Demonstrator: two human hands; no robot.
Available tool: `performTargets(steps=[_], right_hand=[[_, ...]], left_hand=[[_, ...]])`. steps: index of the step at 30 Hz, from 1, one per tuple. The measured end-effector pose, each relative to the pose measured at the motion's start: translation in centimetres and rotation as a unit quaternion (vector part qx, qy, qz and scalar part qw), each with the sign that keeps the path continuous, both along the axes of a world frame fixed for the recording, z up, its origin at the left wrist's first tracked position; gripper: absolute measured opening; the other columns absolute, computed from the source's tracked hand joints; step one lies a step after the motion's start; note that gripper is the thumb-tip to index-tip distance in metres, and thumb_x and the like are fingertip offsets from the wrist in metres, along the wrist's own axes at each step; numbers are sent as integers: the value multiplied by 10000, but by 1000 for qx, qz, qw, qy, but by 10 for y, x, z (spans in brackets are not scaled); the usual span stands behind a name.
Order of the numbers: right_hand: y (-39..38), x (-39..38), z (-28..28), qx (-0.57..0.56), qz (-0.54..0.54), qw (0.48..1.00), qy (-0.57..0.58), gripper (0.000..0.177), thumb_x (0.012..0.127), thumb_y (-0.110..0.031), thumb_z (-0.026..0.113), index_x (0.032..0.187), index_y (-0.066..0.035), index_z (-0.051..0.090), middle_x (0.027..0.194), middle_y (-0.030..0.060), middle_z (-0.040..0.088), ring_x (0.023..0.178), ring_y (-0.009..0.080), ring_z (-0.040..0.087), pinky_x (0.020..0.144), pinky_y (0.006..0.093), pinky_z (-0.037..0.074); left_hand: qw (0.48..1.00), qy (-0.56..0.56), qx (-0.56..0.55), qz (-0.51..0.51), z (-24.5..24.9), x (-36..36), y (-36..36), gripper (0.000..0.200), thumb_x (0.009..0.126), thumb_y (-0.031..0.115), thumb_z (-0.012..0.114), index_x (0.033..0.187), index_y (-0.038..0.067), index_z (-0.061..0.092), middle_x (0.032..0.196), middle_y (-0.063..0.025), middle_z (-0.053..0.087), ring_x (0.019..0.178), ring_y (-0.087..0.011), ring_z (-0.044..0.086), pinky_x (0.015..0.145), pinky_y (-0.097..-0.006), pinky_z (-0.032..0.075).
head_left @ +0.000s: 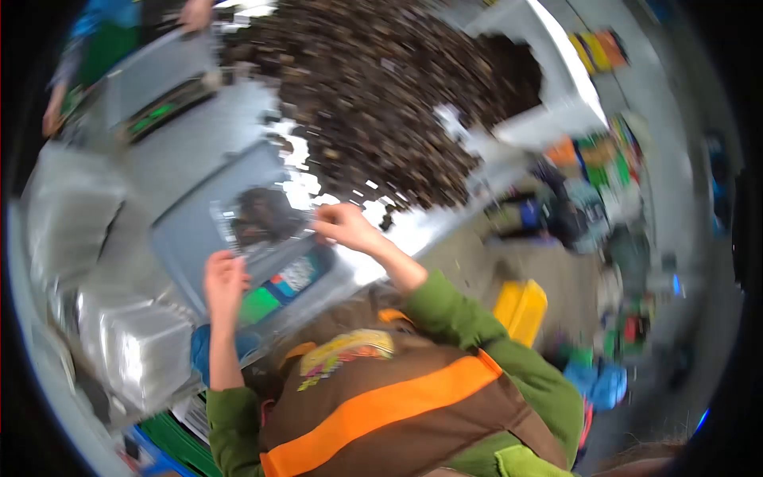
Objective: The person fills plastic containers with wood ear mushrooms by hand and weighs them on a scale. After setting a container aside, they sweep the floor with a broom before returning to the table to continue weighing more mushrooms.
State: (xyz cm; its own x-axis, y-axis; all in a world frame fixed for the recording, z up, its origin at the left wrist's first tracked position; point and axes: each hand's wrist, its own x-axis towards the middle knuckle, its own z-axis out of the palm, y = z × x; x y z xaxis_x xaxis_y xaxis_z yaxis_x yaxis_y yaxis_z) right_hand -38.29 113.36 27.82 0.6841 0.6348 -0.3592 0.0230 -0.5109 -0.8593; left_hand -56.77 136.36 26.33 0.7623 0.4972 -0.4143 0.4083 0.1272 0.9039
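Between my hands is a clear plastic container with dark brown pieces in it, over the grey platform of a scale. My left hand has its fingers closed at the container's near left edge. On the opposite side, the fingers of my right hand pinch its right edge. Below the container, the scale's panel shows a green display, partly covered. A large heap of dark brown loose pieces spreads over the table just beyond my right hand. Motion blurs the view.
Stacks of clear plastic containers stand at the left. A second scale sits farther back, beside another person's hand. A white bin lies tipped at the heap's right. A yellow object is on the floor.
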Motion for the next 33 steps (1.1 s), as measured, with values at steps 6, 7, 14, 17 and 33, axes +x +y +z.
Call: performTargets(steps=[6,7,14,17,33], right_hand=[[19,12,14,-16,-51,982,183,173,908,-177,576,835,-30,629,801,82,702,686,94,651,552,225,468],[23,9,9,22,-52,984,166,151,902,-171,585,842,-36,616,836,87,703,695,95,648,564,221,469],[103,-22,88,186,127,961,164,384,943,-204,643,1258,-10,541,1095,91,671,905,156,662,724,267,514],[106,-31,83,151,180,967,97,425,929,-170,664,1293,-4,521,1105,82,662,947,127,639,801,263,515],[29,-19,10,53,52,996,49,276,926,-200,661,1090,22,646,939,56,678,863,98,618,776,261,503]], left_hand=[[973,-33,-230,-13,-18,10,13,170,964,189,556,974,20,573,886,-129,653,709,-161,647,600,-267,532],[970,-65,-235,16,-18,8,12,157,966,183,546,955,27,564,884,-131,653,715,-169,651,602,-273,530],[918,-273,-146,247,77,-66,61,147,975,169,522,952,28,554,827,-142,652,680,-204,667,571,-284,532],[875,-268,49,401,121,-125,111,162,978,198,529,964,40,556,790,-112,637,623,-160,631,543,-273,517],[881,123,450,83,148,-234,146,205,937,148,600,949,-54,637,895,-173,659,850,-283,634,792,-356,467]])
